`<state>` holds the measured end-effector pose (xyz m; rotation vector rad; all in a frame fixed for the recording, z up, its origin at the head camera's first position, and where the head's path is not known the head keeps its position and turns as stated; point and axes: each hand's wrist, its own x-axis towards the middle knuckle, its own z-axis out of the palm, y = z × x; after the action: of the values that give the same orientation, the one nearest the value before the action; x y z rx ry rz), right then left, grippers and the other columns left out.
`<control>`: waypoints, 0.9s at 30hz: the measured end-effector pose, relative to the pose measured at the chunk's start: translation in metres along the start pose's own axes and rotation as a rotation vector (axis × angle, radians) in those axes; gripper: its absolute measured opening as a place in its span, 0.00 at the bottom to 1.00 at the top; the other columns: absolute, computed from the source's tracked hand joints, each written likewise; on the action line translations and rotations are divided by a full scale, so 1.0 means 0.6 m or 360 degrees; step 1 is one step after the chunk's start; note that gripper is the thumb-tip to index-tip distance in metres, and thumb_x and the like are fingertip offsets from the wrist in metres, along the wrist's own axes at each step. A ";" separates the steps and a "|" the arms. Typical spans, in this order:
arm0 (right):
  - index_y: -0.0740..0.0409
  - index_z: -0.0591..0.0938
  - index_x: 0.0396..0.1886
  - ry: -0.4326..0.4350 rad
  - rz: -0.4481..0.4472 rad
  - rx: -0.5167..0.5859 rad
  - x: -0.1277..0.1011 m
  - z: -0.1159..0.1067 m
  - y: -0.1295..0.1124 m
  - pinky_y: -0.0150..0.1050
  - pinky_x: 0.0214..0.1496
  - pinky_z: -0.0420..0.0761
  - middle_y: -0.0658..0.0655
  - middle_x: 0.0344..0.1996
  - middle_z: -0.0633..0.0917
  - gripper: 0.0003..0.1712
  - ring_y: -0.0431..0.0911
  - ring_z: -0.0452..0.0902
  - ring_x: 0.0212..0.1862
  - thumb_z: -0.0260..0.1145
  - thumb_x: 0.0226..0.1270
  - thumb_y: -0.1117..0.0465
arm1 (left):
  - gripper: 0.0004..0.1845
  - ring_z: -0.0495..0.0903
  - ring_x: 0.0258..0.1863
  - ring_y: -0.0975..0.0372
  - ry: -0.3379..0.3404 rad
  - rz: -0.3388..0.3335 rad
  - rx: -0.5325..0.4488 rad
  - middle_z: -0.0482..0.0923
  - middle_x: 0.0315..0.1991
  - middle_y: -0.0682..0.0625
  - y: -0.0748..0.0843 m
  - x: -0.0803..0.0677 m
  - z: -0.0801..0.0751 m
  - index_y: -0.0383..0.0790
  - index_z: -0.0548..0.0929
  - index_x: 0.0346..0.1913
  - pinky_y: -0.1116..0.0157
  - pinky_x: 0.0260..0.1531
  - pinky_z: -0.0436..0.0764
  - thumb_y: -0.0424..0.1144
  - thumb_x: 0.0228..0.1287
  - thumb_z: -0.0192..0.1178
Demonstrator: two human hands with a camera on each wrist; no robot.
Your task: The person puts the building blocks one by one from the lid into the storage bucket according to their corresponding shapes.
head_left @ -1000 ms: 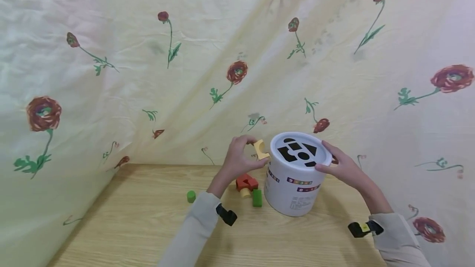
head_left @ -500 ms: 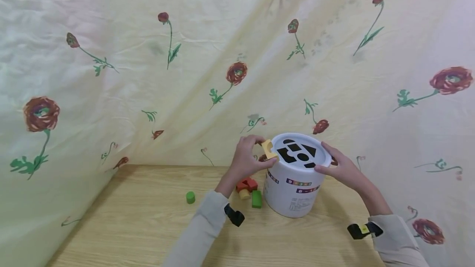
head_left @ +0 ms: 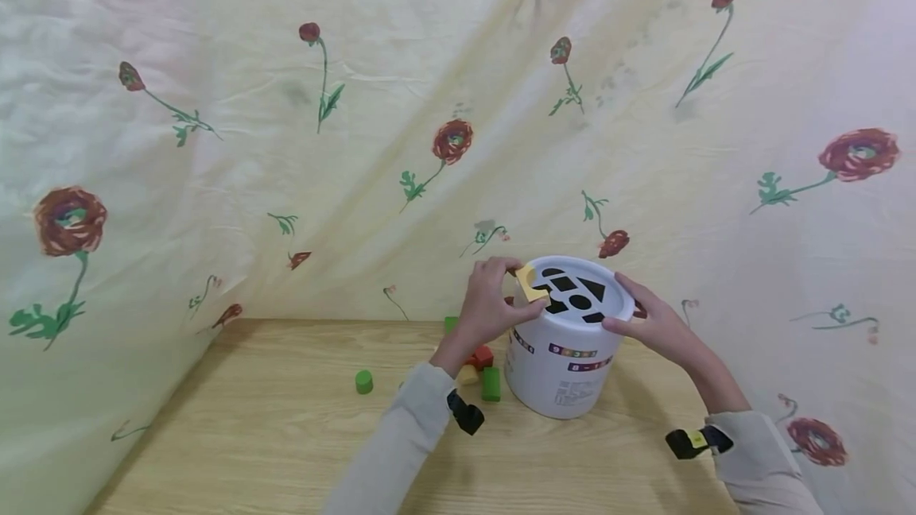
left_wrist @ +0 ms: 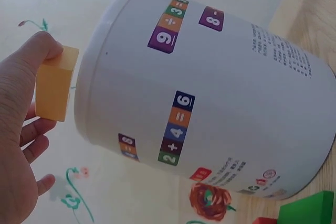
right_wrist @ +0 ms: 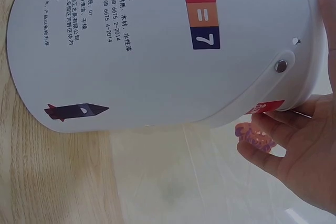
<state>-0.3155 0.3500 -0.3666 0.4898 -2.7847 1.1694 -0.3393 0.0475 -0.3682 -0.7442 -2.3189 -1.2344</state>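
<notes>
My left hand (head_left: 490,304) pinches a yellow arch block (head_left: 528,283) between thumb and fingers. It sits at the left rim of the white bucket (head_left: 551,380), overlapping the arch-shaped hole of the lid (head_left: 610,294) in the head view. From the left wrist, the block (left_wrist: 55,85) shows side-on, just off the lid's edge. Several dark shaped holes, among them a round one and a triangle, pierce the lid. My right hand (head_left: 658,323) grips the bucket's right rim, thumb on top. In the right wrist view its fingers (right_wrist: 283,129) bend against the side under the rim.
Beside the bucket's left foot lie a green block (head_left: 490,385), a red block (head_left: 484,357) and a yellow piece (head_left: 467,375), partly behind my left arm. A green cylinder (head_left: 364,381) stands farther left on the wooden table (head_left: 250,420). Flowered cloth (head_left: 358,181) hangs behind.
My left hand has moved right with the yellow arch block, from beside the bucket to over the lid's left edge. The right hand keeps its grip on the rim.
</notes>
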 end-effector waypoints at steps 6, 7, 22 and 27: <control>0.64 0.44 0.82 0.0001 0.0001 -0.0004 0.002 0.001 -0.001 0.73 0.65 0.67 0.75 0.77 0.57 0.58 0.74 0.61 0.72 0.70 0.69 0.51 | 0.32 0.68 0.55 0.59 0.0022 0.0000 0.0099 0.78 0.56 0.52 0.006 0.008 0.011 0.45 0.77 0.60 0.61 0.52 0.72 0.56 0.56 0.73; 0.64 0.44 0.83 0.0002 0.0005 -0.0001 0.002 0.001 0.000 0.73 0.65 0.67 0.75 0.77 0.57 0.58 0.74 0.61 0.72 0.70 0.69 0.51 | 0.32 0.68 0.55 0.59 0.0023 -0.0009 0.0114 0.78 0.56 0.52 0.007 0.009 0.013 0.45 0.77 0.60 0.61 0.52 0.72 0.56 0.56 0.73; 0.64 0.45 0.82 0.0014 0.0002 -0.0004 0.000 0.001 0.000 0.73 0.65 0.67 0.75 0.77 0.58 0.57 0.74 0.61 0.72 0.70 0.69 0.51 | 0.34 0.66 0.54 0.59 0.0035 -0.0132 0.0254 0.74 0.54 0.51 0.022 0.020 0.028 0.46 0.77 0.60 0.60 0.53 0.70 0.60 0.55 0.73; 0.64 0.45 0.82 0.0009 -0.0004 -0.0016 -0.001 0.001 0.000 0.72 0.66 0.67 0.75 0.77 0.57 0.57 0.73 0.61 0.72 0.70 0.69 0.51 | 0.34 0.65 0.55 0.58 0.0010 -0.0147 0.0321 0.74 0.54 0.51 0.023 0.024 0.033 0.46 0.78 0.59 0.59 0.55 0.68 0.61 0.54 0.73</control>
<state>-0.3149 0.3496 -0.3670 0.4882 -2.7829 1.1537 -0.3438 0.0744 -0.3617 -0.5687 -2.4510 -1.0179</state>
